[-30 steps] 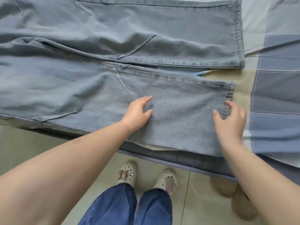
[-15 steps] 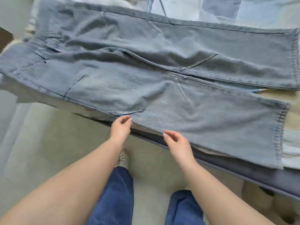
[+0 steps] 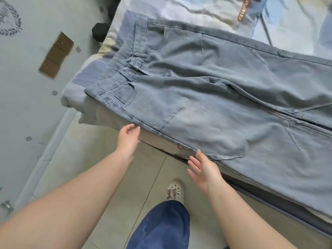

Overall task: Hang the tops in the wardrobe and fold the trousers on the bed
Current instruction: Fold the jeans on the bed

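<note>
Light blue jeans [image 3: 212, 97] lie spread flat along the near edge of the bed [image 3: 100, 71], waistband to the left, legs running off to the right. My left hand [image 3: 128, 137] hovers at the bed's edge below the hip pocket, fingers loosely curled, holding nothing. My right hand [image 3: 203, 168] is further right with straight fingers; its fingertips reach the near side seam of the jeans at thigh level. Neither hand grips the fabric.
The bed carries a blue, white and cream patchwork sheet [image 3: 206, 9]. A black dumbbell [image 3: 99, 32] sits on the floor by the bed's corner. A patterned grey wardrobe door with brown hinge plates [image 3: 56, 54] is at left. Tiled floor and my feet lie below.
My view and both hands have shifted left along the jeans, from the leg hem toward the waist. The hands have come off the fabric and now sit at the near edge.
</note>
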Available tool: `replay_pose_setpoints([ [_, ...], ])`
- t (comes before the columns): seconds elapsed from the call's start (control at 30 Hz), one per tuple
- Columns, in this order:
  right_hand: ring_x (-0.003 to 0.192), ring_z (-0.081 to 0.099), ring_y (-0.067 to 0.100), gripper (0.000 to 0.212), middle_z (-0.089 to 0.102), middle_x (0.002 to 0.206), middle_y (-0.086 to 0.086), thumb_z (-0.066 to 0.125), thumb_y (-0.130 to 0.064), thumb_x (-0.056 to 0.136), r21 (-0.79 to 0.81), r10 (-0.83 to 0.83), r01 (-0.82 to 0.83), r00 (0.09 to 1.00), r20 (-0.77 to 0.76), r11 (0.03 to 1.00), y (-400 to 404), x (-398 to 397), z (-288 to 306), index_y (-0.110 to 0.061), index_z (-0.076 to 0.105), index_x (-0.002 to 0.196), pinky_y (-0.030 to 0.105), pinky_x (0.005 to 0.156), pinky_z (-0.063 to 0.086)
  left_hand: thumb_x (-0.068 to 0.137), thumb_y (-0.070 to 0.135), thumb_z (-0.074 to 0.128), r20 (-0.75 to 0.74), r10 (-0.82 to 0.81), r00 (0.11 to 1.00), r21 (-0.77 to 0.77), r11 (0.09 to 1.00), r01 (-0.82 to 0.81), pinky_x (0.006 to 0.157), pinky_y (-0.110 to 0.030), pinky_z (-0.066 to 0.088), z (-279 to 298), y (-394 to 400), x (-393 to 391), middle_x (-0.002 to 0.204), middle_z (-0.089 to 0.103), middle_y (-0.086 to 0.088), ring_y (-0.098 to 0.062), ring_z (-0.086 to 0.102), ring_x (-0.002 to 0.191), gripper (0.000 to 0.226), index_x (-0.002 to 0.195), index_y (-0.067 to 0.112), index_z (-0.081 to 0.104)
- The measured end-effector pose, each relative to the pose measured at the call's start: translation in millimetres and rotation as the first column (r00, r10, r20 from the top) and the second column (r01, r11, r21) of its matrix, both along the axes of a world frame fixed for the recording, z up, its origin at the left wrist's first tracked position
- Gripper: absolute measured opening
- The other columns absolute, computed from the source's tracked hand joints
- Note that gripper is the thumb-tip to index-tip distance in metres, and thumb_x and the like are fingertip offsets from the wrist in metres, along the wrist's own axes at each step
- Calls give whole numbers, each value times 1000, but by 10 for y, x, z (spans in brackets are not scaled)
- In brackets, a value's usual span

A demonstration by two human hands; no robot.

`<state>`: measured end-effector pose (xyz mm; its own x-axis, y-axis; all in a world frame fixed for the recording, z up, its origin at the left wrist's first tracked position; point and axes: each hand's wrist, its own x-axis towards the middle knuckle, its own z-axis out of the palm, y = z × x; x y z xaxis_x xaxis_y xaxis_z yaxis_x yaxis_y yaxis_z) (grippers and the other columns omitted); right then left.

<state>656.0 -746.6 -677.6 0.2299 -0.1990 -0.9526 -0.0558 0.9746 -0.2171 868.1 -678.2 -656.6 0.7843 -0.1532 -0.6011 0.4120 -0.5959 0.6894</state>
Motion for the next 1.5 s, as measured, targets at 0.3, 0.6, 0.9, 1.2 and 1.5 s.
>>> replay_pose_setpoints([
  [0.3, 121, 54, 22, 17, 58, 124, 11, 55, -24, 97, 35, -364, 370, 924, -116, 928, -68, 442, -97, -11, 56, 107, 36, 98, 43, 92, 23, 61, -74, 173, 982, -46, 983, -176, 67, -26, 53, -41, -148, 851, 104, 59, -6, -13, 61, 78, 21, 106, 13, 49],
  [0.6, 83, 59, 12, 4, 60, 88, -1, 63, -20, 90, -31, -627, 627, 778, -26, 779, -365, 509, 58, -17, 60, 90, 29, 74, 50, 81, 24, 69, -50, 294, 955, -41, 954, -296, 81, -38, 57, -44, -389, 937, 113, 64, -11, -22, 65, 92, 28, 101, 14, 53],
  [0.9, 79, 58, 9, 10, 57, 84, -3, 62, -28, 91, -203, -544, 535, 839, 9, 820, -1656, 622, 658, -20, 58, 84, 25, 71, 46, 84, 21, 65, -44, 404, 914, -227, 887, -402, 63, -27, 57, 546, -1359, 876, 112, 64, -7, -18, 66, 93, 29, 109, 12, 54],
  [1.2, 78, 59, 7, 16, 59, 81, -3, 58, -30, 93, -388, -475, 442, 880, 11, 809, -2990, 852, 677, -18, 56, 82, 24, 69, 46, 85, 20, 62, 27, 211, 977, -321, 928, -191, 59, -27, 56, 657, -2786, 1293, 101, 66, -6, -19, 67, 81, 15, 99, 14, 59],
  [1.5, 80, 60, 6, 14, 62, 90, -4, 55, -32, 94, -528, -422, 309, 901, -105, 791, -3832, 1286, 10, -20, 55, 87, 26, 73, 46, 85, 15, 57, 21, 20, 1000, -212, 977, -15, 66, -33, 59, -71, -3650, 1829, 77, 64, -1, -14, 68, 57, 8, 79, 16, 52],
])
